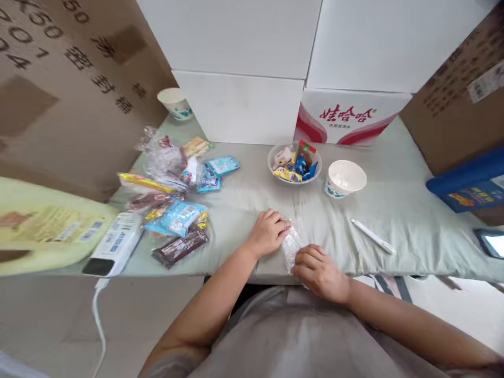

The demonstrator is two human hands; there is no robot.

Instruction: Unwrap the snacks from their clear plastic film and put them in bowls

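Observation:
A clear, crinkled plastic bag [292, 244] lies flat near the front edge of the cloth-covered table. The fingers of my left hand [269, 233] are curled on the bag's upper left edge. Over its lower right part, my right hand [319, 272] is closed with bent fingers, hiding that end. Whether the bag holds anything small I cannot tell. Beyond my hands stands a clear plastic bowl [271, 164] of small wrapped snacks, with a white paper cup [345, 177] to its right. A white pen [372, 236] lies to the right of my right hand.
Several packaged snacks [177, 218] are heaped on the left, beside a white power bank [116, 244] with a cable and a yellow bag [51, 226]. Another paper cup [179, 105] stands behind. White boxes [244, 107] line the back; a phone [490, 243] lies far right.

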